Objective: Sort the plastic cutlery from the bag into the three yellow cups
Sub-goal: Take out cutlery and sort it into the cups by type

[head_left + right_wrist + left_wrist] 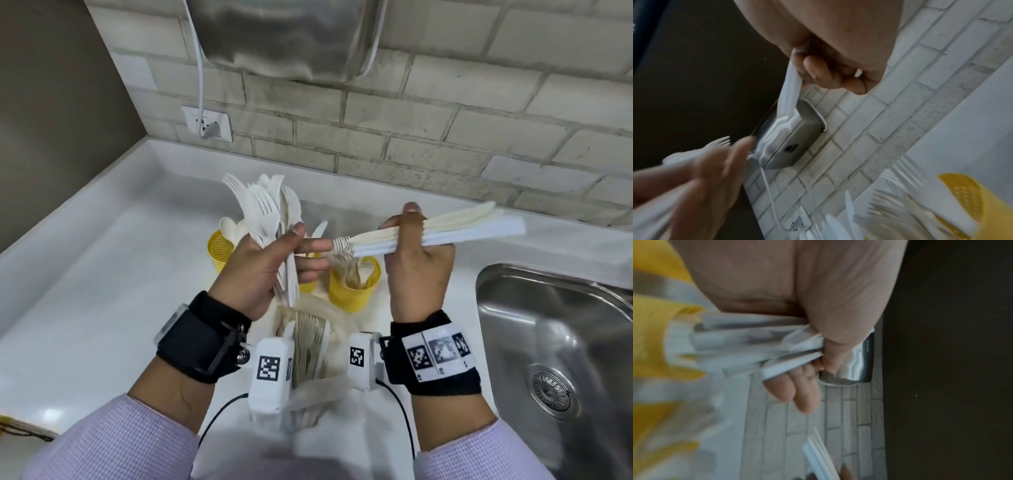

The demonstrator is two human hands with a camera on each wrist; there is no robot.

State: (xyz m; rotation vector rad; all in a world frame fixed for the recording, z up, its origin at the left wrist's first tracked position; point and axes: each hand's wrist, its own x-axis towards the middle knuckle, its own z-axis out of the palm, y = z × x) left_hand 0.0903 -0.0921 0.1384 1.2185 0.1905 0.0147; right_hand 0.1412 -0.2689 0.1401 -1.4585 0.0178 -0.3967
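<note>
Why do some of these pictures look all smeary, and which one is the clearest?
The head view is clearest: both hands, the left hand and right hand, look sharp, though the bent countertop edge shows wide-angle distortion. The left wrist view is smeared worst, the cutlery and yellow cup streaked by motion. The right wrist view blurs near the forks; its brick wall stays fairly crisp.

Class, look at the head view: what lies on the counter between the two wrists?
The plastic bag of cutlery, lying open on the counter between the left hand and right hand wrists.
</note>
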